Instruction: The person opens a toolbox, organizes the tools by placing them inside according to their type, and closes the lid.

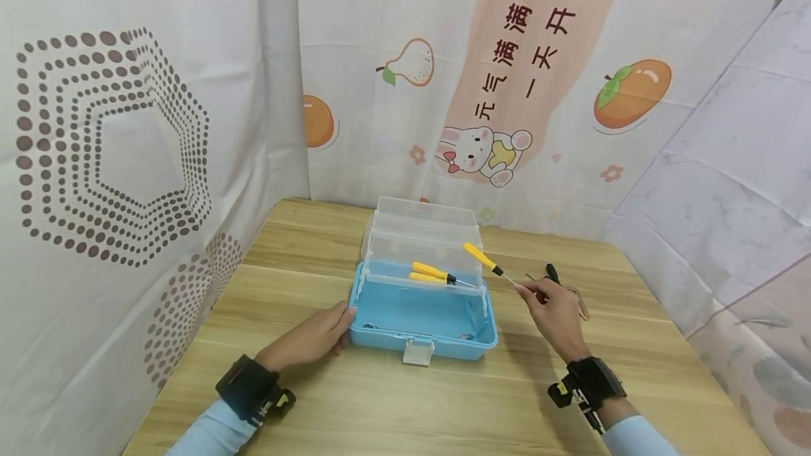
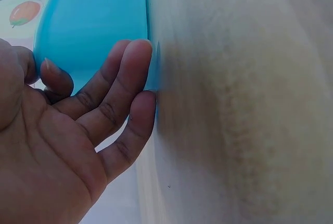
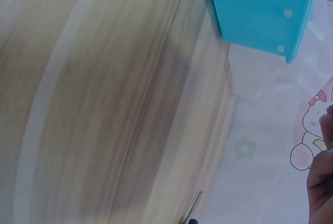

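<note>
A blue toolbox (image 1: 418,350) stands on the table with its clear lid (image 1: 424,210) raised. My left hand (image 1: 317,336) holds its left end; in the left wrist view, fingers (image 2: 135,67) lie against the outer wall and the thumb is at the rim. My right hand (image 1: 554,312) pinches a screwdriver (image 1: 479,257) by its thin metal shaft. Its yellow handle points up and left, over the right side of the lid. Two more yellow-handled screwdrivers (image 1: 431,271) lie in the clear tray (image 1: 380,277). The right wrist view shows only the edge of the right hand (image 3: 320,185).
Behind the right hand, a black-handled tool (image 1: 552,273) and a bent metal piece (image 1: 583,307) lie on the wooden table (image 1: 304,421). A clear latch (image 1: 418,352) sticks out from the box front. Printed curtains (image 1: 355,181) hang around the table.
</note>
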`<state>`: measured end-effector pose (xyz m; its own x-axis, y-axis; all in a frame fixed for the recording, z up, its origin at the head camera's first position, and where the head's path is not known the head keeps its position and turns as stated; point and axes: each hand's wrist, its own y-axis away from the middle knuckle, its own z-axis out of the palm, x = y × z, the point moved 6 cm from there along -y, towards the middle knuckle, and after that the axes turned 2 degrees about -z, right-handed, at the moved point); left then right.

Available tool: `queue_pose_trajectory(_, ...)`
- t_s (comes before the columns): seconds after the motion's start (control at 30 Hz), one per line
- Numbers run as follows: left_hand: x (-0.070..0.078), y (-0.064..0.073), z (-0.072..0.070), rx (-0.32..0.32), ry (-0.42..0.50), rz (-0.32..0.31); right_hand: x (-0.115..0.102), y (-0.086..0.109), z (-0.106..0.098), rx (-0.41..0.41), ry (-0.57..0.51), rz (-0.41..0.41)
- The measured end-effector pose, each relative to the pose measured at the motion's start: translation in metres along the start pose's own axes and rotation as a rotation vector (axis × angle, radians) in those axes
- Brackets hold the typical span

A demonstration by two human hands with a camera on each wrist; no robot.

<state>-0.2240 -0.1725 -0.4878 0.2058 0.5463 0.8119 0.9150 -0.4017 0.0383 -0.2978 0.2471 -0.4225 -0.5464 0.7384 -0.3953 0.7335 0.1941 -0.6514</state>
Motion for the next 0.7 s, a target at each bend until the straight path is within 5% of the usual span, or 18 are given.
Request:
queue_pose_trajectory(0.33, 0.000, -0.002, 0.001, -0.006, -0.001, -0.003, -0.006, -0.001, 0.006, -0.016, 0.004, 0.032)
queue_pose_trajectory(0.7, -0.001, 0.001, 0.000, 0.008, 0.012, -0.002, -0.017, -0.010, 0.019, -0.040, -0.013, -0.042)
